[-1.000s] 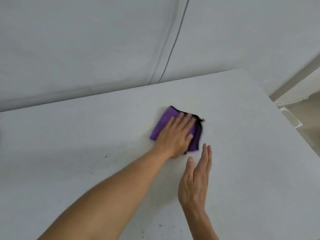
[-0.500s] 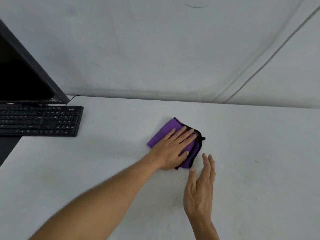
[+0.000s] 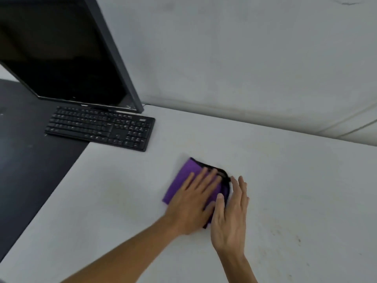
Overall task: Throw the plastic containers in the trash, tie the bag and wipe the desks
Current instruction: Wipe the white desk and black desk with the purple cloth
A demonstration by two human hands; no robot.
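Note:
A folded purple cloth (image 3: 181, 180) with a black edge lies on the white desk (image 3: 302, 186), a little right of centre. My left hand (image 3: 193, 203) lies flat on the cloth with fingers spread, pressing it to the surface. Just to the right, my right hand (image 3: 231, 217) stands on its edge on the desk, fingers straight and holding nothing, its thumb close against the cloth's right side. Faint specks and smudges mark the desk to the right of the hands. No plastic containers or trash bag are in view.
A black keyboard (image 3: 102, 128) sits at the back left, straddling the seam between the white desk and a black desk (image 3: 24, 160). Behind it stands a dark monitor (image 3: 61, 52). A pale wall (image 3: 244, 58) runs along the desk's far edge.
The view has swung left, bringing the monitor and keyboard in. My left hand has slid the cloth leftward across the desk, and my right hand has closed in against the cloth's right side.

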